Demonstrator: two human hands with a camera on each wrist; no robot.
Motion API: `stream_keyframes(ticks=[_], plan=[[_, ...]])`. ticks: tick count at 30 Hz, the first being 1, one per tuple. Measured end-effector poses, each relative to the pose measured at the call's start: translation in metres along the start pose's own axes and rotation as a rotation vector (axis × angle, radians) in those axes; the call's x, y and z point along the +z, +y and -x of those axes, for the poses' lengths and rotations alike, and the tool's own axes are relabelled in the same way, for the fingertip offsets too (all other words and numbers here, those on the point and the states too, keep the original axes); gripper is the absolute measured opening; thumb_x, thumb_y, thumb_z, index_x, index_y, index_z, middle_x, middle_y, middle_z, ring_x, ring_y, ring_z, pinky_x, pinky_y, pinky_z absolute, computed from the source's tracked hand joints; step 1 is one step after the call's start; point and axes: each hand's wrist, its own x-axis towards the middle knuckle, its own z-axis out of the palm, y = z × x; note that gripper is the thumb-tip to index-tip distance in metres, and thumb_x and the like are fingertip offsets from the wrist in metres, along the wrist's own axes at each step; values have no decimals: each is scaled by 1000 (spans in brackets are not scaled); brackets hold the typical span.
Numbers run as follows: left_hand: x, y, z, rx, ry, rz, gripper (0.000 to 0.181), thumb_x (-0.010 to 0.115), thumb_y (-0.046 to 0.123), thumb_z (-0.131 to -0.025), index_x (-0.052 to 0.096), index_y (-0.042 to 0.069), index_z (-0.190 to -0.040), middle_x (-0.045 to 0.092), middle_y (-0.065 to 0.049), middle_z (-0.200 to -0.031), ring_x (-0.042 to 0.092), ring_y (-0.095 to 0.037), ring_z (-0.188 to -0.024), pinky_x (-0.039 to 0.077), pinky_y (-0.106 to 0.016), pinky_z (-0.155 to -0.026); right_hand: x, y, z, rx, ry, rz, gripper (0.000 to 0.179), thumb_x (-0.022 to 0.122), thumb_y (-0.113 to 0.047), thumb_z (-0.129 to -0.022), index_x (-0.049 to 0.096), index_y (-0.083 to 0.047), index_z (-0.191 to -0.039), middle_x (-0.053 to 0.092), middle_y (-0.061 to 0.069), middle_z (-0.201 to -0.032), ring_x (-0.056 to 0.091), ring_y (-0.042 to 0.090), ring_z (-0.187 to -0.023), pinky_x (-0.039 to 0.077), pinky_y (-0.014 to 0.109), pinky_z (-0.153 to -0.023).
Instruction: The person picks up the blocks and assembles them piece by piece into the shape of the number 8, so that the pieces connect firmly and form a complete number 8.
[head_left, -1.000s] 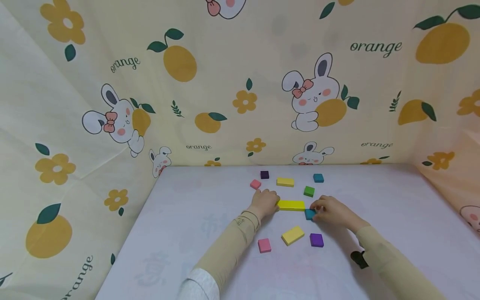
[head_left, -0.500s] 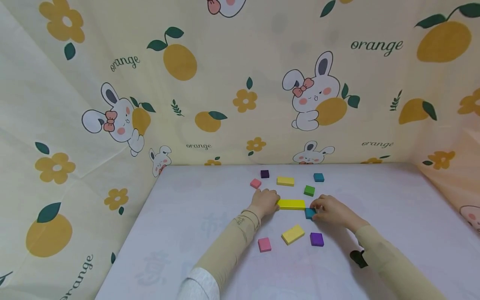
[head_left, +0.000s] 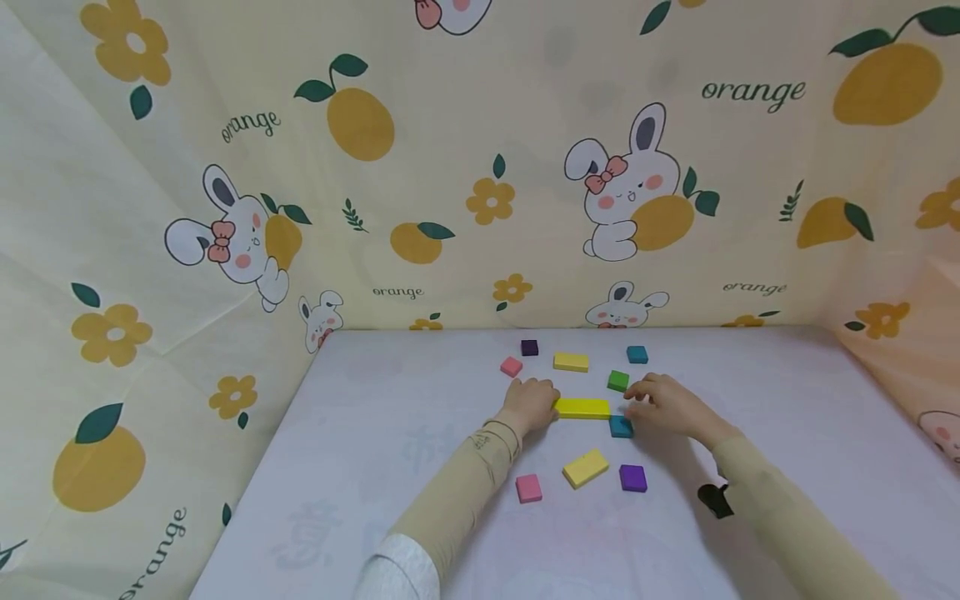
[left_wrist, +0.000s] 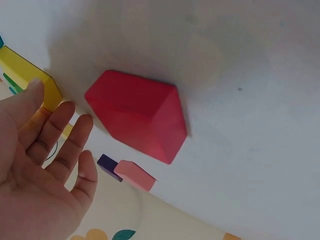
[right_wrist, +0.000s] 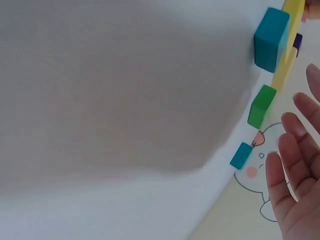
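Note:
My left hand pinches the left end of a long yellow block lying on the table; in the left wrist view, thumb and fingers meet its end. A red block lies close to that hand in the left wrist view, and cannot be picked out in the head view. Against the yellow block's near right corner sits a teal block. My right hand hovers just right of this teal block, apart from it, fingers loosely bent and holding nothing. A green block lies beyond its fingertips.
Farther back lie a pink block, a dark purple block, a yellow block and another teal block. Nearer are a pink block, a yellow block and a purple block. A patterned cloth backs the table.
My right hand has let go of the teal block and lifted slightly away, up and to the right. The left hand and the blocks stay where they were.

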Motion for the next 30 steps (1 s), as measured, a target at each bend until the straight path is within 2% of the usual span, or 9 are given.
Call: stream_keyframes(ticks=[5, 10, 14, 18, 30], plan=[[0, -1, 1, -1, -12, -4, 32, 57, 37, -91, 62, 25, -121, 63, 7, -117, 58, -13, -101, 42, -38, -98, -3, 6, -11, 45, 20, -23, 34, 62, -27, -87, 64, -2, -111, 60, 15, -99, 51, 26, -88, 48, 40, -75], [0, -1, 0, 1, -13, -12, 32, 57, 37, -91, 61, 26, -121, 63, 7, -118, 58, -13, -101, 43, -37, -97, -2, 10, -23, 134, 28, -54, 39, 60, -27, -88, 60, -1, -117, 57, 20, -105, 51, 30, -91, 47, 42, -75], [0, -2, 0, 3, -18, -11, 32, 56, 37, -91, 61, 26, -121, 63, 7, -117, 58, -12, -101, 43, -37, -96, 1, 11, -30, 236, 35, -91, 45, 59, -29, -89, 55, 1, -123, 54, 25, -112, 51, 35, -95, 46, 48, -79], [0, -1, -2, 5, -19, -10, 32, 56, 37, -91, 61, 26, -121, 63, 7, -117, 58, -13, -102, 43, -38, -97, 6, 15, -34, 327, 28, -133, 48, 58, -29, -90, 51, 0, -127, 53, 24, -114, 49, 34, -96, 45, 45, -81], [3, -1, -2, 0, -4, -17, 31, 57, 37, -91, 63, 26, -120, 63, 7, -116, 58, -12, -101, 44, -39, -97, 14, 21, -39, 329, 19, -144, 45, 61, -25, -89, 53, -3, -127, 55, 23, -110, 49, 31, -92, 44, 42, -78]])
